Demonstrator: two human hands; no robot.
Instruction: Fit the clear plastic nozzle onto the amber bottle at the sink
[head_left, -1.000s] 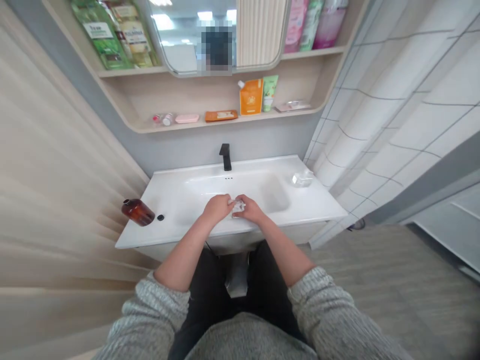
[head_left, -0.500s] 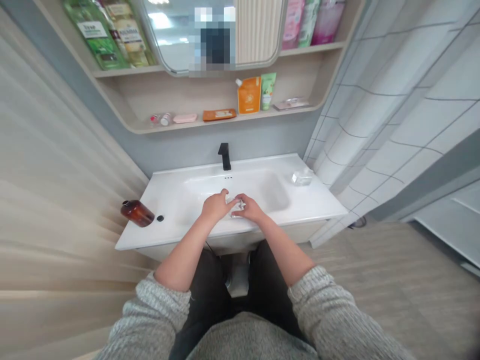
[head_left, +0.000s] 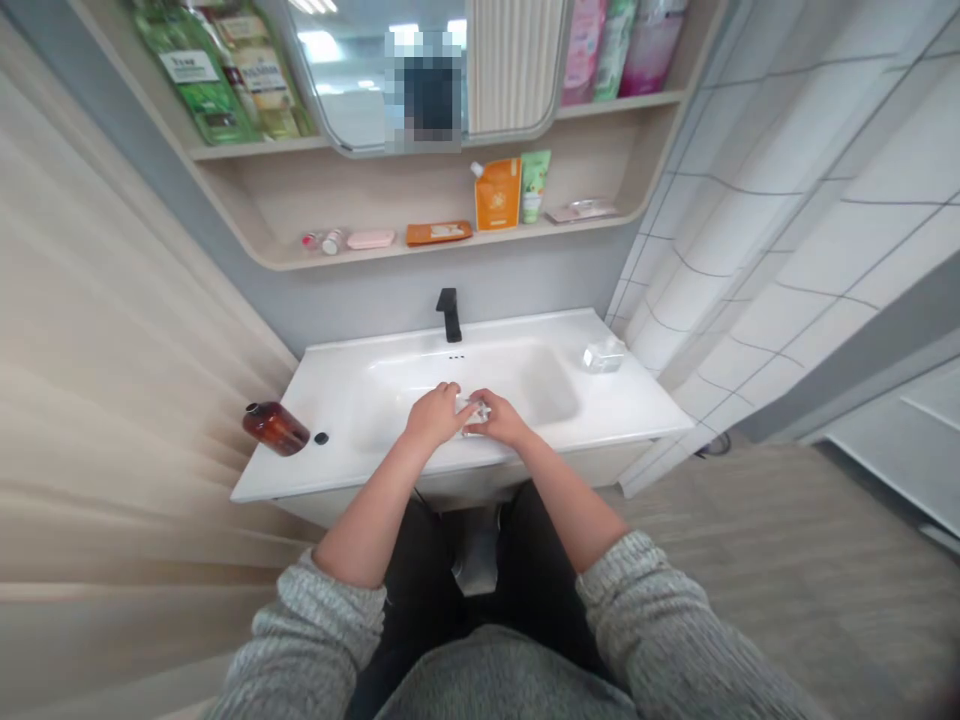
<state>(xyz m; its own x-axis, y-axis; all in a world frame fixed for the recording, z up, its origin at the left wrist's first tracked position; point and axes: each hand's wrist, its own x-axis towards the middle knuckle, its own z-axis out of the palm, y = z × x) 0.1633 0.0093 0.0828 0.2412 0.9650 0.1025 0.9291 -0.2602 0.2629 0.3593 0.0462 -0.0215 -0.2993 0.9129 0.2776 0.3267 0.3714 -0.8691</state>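
Observation:
Over the front part of the white sink, both my hands are closed around a small clear, shiny object, whose exact kind I cannot make out. My right hand grips it from the right, thumb and fingers bent round it. From the other side my left hand curls against it, with its fingertips meeting the object and partly hiding it. At the left end of the counter is an amber bottle without a cap, and a small black cap lies beside it.
A black faucet rises behind the basin. On the counter's right stands a clear container. Above, a shelf carries an orange pouch, a green tube and small items. A beige curtain hangs on the left.
My left hand has shifted slightly right, its fingers closing in toward the clear object. My right hand keeps its grip in nearly the same place.

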